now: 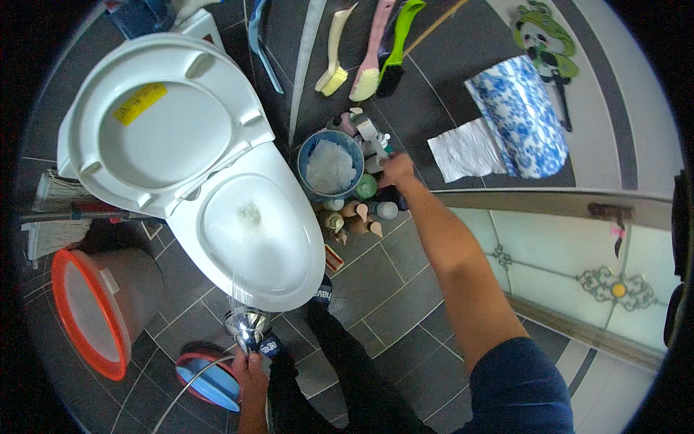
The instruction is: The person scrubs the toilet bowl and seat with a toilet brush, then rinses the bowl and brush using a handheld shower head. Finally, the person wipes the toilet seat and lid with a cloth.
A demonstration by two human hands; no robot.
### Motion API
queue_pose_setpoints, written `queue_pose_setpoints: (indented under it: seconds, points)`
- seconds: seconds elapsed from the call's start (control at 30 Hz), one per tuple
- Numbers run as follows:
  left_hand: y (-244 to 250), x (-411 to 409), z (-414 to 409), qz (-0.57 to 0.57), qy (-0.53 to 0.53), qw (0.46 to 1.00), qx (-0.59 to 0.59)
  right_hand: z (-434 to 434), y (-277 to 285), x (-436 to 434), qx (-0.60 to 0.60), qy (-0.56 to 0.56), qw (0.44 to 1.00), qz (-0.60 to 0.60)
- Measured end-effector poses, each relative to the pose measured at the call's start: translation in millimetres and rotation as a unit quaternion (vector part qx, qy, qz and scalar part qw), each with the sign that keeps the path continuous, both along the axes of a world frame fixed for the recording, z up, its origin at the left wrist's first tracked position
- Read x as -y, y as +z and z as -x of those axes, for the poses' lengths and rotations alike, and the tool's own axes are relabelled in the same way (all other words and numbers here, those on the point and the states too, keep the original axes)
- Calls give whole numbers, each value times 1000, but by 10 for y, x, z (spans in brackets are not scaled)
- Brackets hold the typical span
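My left hand [250, 369] grips a chrome handheld shower head [246, 328], from which water sprays into the bowl of a white toilet [260, 233]. The toilet's seat [157, 51] is raised. My right hand [397, 169] reaches over a cluster of bottles beside the toilet and is closed on the handle end of a white tool [370, 133], perhaps a brush; its far end is hard to make out. Just left of that hand stands a blue bucket [304, 187] with a white crumpled mass [331, 167] in it. A green-topped bottle [366, 186] stands between them.
Several brushes [374, 54] hang on the dark tiled wall. A blue-patterned paper holder [520, 119] has a white sheet hanging out. An orange-rimmed bin [116, 325] and stacked basins [209, 382] are at lower left. Pump bottles [355, 211] crowd the floor right of the toilet. A glass door [569, 260] stands at right.
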State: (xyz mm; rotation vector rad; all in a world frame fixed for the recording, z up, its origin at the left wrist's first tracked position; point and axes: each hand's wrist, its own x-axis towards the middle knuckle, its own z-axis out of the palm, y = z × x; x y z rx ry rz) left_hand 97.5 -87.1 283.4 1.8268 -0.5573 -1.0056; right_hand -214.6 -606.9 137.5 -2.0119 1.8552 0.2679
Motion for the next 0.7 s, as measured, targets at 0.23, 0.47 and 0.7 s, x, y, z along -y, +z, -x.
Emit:
queue_pose_setpoints:
  seconds: [0.23, 0.47, 0.7]
  points:
    - [-241, -18, 205, -52, 36, 997, -37, -121, -251, 1269, 31, -26, 999, 28]
    - [-255, -192, 180, -72, 60, 995, -25, -697, -242, 590, 431, -262, 844, 181]
    - [188, 169, -16, 37, -105, 989, 96, -1259, 179, -2155, 597, -312, 704, -228]
